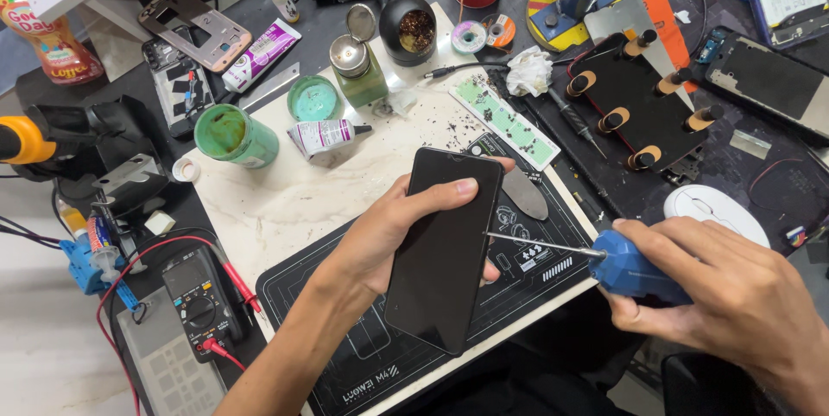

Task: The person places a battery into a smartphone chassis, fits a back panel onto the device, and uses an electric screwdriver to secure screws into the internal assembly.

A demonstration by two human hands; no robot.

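at centre frame, the left hand (393,230) wraps around a black phone (445,248), thumb across its upper glass, tilting it off the dark work mat (363,356) so its right edge faces the tool; the right hand (734,295), lower right, is closed on a blue-handled screwdriver (635,269), its thin shaft touching that edge; a multimeter (199,299) sits lower left, a green jar (233,135) upper left, both within reach.

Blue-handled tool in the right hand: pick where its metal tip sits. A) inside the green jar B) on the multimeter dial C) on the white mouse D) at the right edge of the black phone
D: the right hand holds the blue-handled tool, its thin shaft meeting the edge of the black phone gripped by the left hand.
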